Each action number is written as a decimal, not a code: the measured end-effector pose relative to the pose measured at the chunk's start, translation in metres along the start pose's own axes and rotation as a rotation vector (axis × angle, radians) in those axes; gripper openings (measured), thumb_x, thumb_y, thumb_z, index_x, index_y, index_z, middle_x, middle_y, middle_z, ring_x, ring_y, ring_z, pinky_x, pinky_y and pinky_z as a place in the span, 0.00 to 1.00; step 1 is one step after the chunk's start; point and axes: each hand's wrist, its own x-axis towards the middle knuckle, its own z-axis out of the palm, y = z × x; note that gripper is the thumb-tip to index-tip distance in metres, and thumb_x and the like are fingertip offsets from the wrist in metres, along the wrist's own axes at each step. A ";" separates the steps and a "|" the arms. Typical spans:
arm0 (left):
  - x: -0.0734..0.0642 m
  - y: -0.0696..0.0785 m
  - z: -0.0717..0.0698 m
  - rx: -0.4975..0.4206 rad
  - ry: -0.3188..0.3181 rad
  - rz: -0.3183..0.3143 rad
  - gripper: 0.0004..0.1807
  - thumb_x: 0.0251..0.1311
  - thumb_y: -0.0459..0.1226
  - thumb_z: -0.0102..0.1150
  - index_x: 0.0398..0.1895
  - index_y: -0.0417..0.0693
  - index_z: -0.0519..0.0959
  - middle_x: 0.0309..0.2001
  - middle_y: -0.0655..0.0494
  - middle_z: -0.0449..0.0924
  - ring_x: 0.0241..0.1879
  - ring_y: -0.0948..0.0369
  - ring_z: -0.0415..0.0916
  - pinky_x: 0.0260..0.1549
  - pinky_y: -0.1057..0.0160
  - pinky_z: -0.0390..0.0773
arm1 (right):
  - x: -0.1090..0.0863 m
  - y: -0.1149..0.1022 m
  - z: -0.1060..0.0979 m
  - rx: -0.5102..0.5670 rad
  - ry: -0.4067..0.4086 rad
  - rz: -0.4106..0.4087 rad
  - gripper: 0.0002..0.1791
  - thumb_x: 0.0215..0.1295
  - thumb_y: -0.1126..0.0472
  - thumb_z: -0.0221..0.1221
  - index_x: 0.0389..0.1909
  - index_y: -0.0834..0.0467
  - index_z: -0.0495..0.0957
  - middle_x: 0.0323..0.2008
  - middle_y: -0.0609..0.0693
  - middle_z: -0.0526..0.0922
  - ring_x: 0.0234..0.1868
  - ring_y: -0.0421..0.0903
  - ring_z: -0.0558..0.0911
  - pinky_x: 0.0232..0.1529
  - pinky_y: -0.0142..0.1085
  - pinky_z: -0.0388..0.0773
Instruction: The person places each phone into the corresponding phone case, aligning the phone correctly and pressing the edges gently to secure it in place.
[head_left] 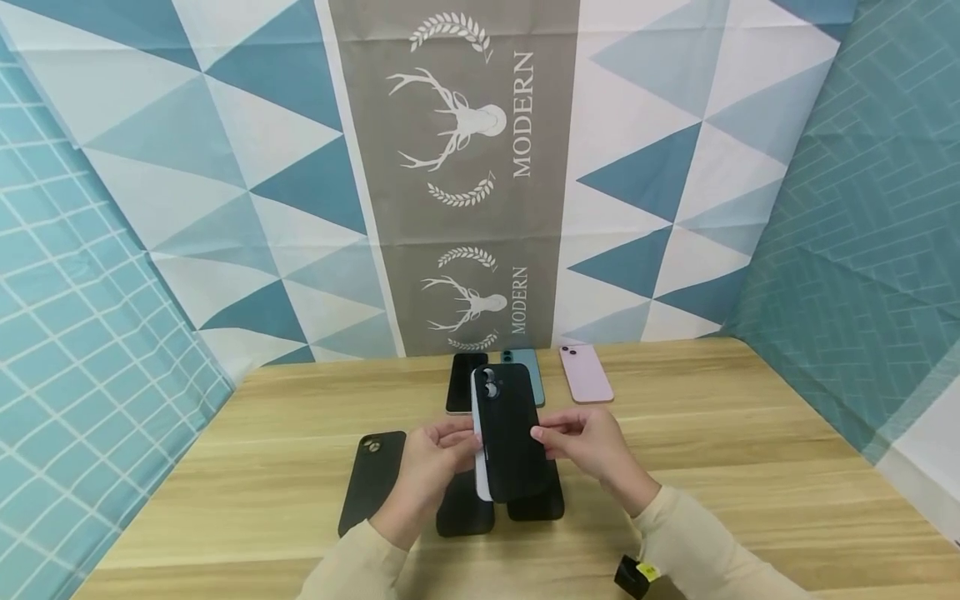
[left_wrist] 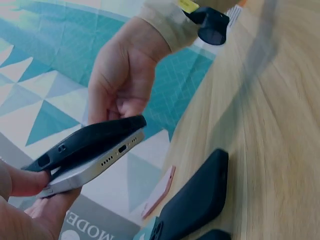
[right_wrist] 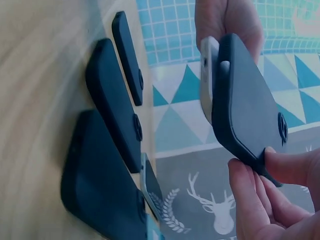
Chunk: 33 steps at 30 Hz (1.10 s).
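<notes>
A black phone case point(head_left: 517, 433) and a white phone point(head_left: 482, 479) are held up together over the table, camera ends away from the person. My left hand point(head_left: 423, 471) grips the phone at its left side, its thumb against the case edge. With thumb and fingers, my right hand point(head_left: 596, 446) pinches the case by its right edge. In the left wrist view, the case point(left_wrist: 95, 137) lies slanted over the phone point(left_wrist: 100, 170), a wedge-shaped gap showing at the port end. The phone's far side is hidden behind the case in the head view.
Black phone cases lie on the wooden table point(head_left: 712, 467): one at left point(head_left: 371, 479), one in the middle point(head_left: 465, 507) and one partly covered point(head_left: 547, 504). Along the back are a dark-screened phone point(head_left: 461, 383), a teal phone point(head_left: 532, 367) and a pink phone point(head_left: 587, 375). A patterned cloth hangs behind.
</notes>
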 end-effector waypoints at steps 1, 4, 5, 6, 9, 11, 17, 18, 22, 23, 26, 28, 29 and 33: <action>-0.001 0.000 0.000 -0.008 0.002 -0.004 0.15 0.56 0.24 0.58 0.48 0.25 0.77 0.37 0.42 0.87 0.30 0.67 0.82 0.33 0.67 0.85 | 0.000 0.001 0.001 0.009 -0.008 0.009 0.14 0.58 0.63 0.66 0.41 0.69 0.83 0.37 0.60 0.87 0.29 0.44 0.86 0.37 0.40 0.86; -0.002 0.001 0.001 -0.029 0.005 -0.012 0.16 0.57 0.24 0.58 0.49 0.25 0.76 0.38 0.41 0.87 0.31 0.68 0.82 0.32 0.69 0.84 | -0.002 0.002 0.004 0.033 -0.023 0.037 0.16 0.59 0.63 0.66 0.44 0.70 0.81 0.39 0.61 0.87 0.30 0.44 0.87 0.38 0.40 0.86; -0.002 0.002 0.002 -0.031 0.003 -0.010 0.17 0.57 0.25 0.58 0.50 0.25 0.76 0.39 0.40 0.86 0.31 0.68 0.82 0.32 0.69 0.84 | -0.001 0.003 0.004 0.043 -0.021 0.048 0.16 0.58 0.63 0.66 0.44 0.70 0.81 0.40 0.61 0.87 0.30 0.44 0.87 0.38 0.40 0.86; -0.002 0.002 0.002 -0.032 0.000 -0.008 0.17 0.58 0.25 0.58 0.51 0.25 0.76 0.40 0.39 0.86 0.31 0.68 0.82 0.32 0.69 0.84 | -0.002 0.003 0.005 0.050 -0.020 0.056 0.17 0.59 0.63 0.66 0.44 0.70 0.81 0.40 0.61 0.87 0.30 0.45 0.87 0.38 0.40 0.86; -0.003 0.002 0.002 -0.017 -0.018 0.002 0.18 0.59 0.26 0.57 0.52 0.24 0.75 0.43 0.36 0.85 0.31 0.69 0.82 0.32 0.70 0.84 | -0.002 0.003 0.006 0.072 -0.016 0.070 0.17 0.59 0.63 0.65 0.45 0.71 0.80 0.40 0.61 0.87 0.31 0.44 0.87 0.39 0.41 0.86; -0.003 0.002 0.002 -0.003 -0.032 0.007 0.18 0.60 0.26 0.57 0.52 0.24 0.75 0.44 0.34 0.84 0.31 0.69 0.82 0.31 0.71 0.83 | -0.002 0.003 0.006 0.106 -0.018 0.081 0.18 0.59 0.63 0.65 0.46 0.71 0.79 0.41 0.60 0.87 0.31 0.44 0.86 0.40 0.42 0.86; -0.003 0.000 0.001 0.020 -0.071 0.012 0.17 0.63 0.26 0.54 0.53 0.24 0.74 0.46 0.33 0.83 0.31 0.69 0.81 0.31 0.73 0.83 | -0.001 0.006 0.007 0.183 -0.017 0.121 0.20 0.60 0.63 0.64 0.48 0.73 0.78 0.40 0.56 0.86 0.31 0.42 0.84 0.41 0.42 0.86; -0.003 0.000 0.002 0.013 -0.078 0.014 0.17 0.64 0.26 0.53 0.54 0.24 0.74 0.46 0.32 0.82 0.31 0.70 0.81 0.31 0.73 0.83 | 0.000 0.007 0.007 0.188 -0.014 0.127 0.20 0.60 0.63 0.64 0.48 0.73 0.78 0.39 0.55 0.86 0.31 0.42 0.84 0.41 0.42 0.86; -0.003 0.001 0.003 0.003 -0.090 0.014 0.17 0.67 0.29 0.50 0.54 0.24 0.74 0.46 0.34 0.83 0.31 0.70 0.82 0.33 0.72 0.83 | 0.001 0.010 0.007 0.207 -0.004 0.151 0.20 0.60 0.63 0.64 0.49 0.73 0.77 0.39 0.55 0.86 0.32 0.42 0.85 0.40 0.39 0.86; -0.003 0.002 0.004 0.003 -0.090 0.014 0.17 0.68 0.30 0.50 0.54 0.24 0.74 0.45 0.34 0.83 0.31 0.70 0.82 0.34 0.71 0.84 | 0.001 0.011 0.007 0.212 -0.002 0.156 0.20 0.60 0.63 0.64 0.50 0.73 0.77 0.40 0.55 0.86 0.32 0.42 0.85 0.40 0.39 0.86; -0.003 0.003 0.004 0.021 -0.088 0.006 0.20 0.68 0.36 0.53 0.54 0.27 0.75 0.45 0.37 0.84 0.34 0.67 0.84 0.37 0.68 0.85 | 0.002 0.011 0.006 0.222 0.007 0.172 0.20 0.60 0.63 0.64 0.49 0.72 0.78 0.38 0.53 0.86 0.33 0.41 0.85 0.39 0.38 0.86; -0.003 0.003 0.004 0.032 -0.091 0.002 0.21 0.65 0.38 0.57 0.53 0.28 0.76 0.45 0.37 0.84 0.37 0.64 0.85 0.40 0.64 0.85 | 0.003 0.010 0.006 0.228 0.004 0.175 0.20 0.60 0.62 0.65 0.49 0.71 0.78 0.37 0.52 0.86 0.32 0.40 0.85 0.39 0.37 0.86; -0.003 0.003 0.004 0.040 -0.092 -0.002 0.22 0.63 0.39 0.60 0.53 0.28 0.76 0.46 0.37 0.84 0.38 0.63 0.85 0.41 0.62 0.85 | 0.002 0.010 0.005 0.228 -0.005 0.171 0.21 0.60 0.62 0.64 0.50 0.71 0.78 0.37 0.52 0.86 0.32 0.40 0.85 0.39 0.37 0.85; -0.004 0.002 0.005 0.027 -0.086 -0.022 0.23 0.59 0.37 0.64 0.53 0.29 0.76 0.47 0.38 0.84 0.39 0.62 0.85 0.42 0.60 0.85 | 0.002 0.010 0.003 0.242 -0.051 0.168 0.23 0.61 0.60 0.64 0.51 0.72 0.76 0.36 0.49 0.86 0.32 0.39 0.84 0.39 0.34 0.85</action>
